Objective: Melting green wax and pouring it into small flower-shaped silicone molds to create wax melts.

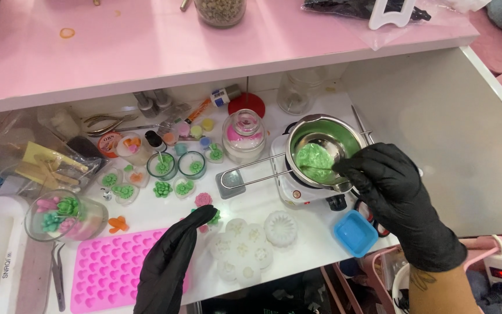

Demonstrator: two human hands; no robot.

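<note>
Green wax [315, 157] in pot [344, 129] near table edge [466, 52]

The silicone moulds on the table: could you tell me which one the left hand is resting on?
The pink tray mould of small hearts; the left hand overlaps its right edge. The white flower moulds lie beside it.

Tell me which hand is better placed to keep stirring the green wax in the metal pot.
Right. The right hand in a black glove already grips a thin stirring stick whose tip sits in the green wax inside the metal pot. The left hand rests by the pink mould tray, far from the pot.
</note>
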